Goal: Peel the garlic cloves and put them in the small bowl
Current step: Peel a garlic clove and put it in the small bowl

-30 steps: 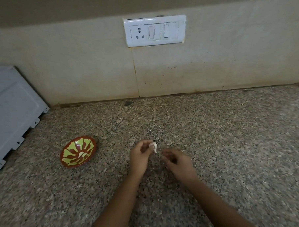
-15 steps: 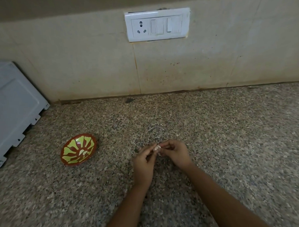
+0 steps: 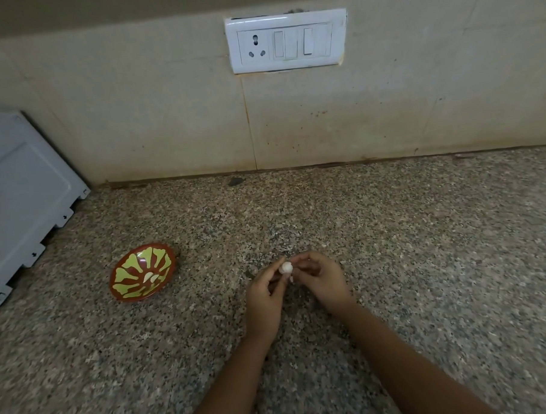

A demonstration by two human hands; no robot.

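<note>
A whitish garlic clove (image 3: 286, 268) is held just above the granite counter, near the middle of the view. My left hand (image 3: 264, 296) pinches it from the left and my right hand (image 3: 322, 281) pinches it from the right, fingertips meeting on the clove. A thin strip of skin hangs below it. The small bowl (image 3: 125, 293), red-brown with a yellow-green leaf pattern, sits on the counter to the left of my hands, tilted, with a few pale peeled cloves (image 3: 151, 277) inside.
A speckled granite counter (image 3: 423, 247) runs to a beige tiled wall. A white socket and switch plate (image 3: 286, 40) is on the wall. A grey appliance panel (image 3: 21, 199) leans at the far left, behind the bowl.
A second ago only my left hand held the clove, my right hand apart from it. My right hand has since closed in and pinches the clove too.
</note>
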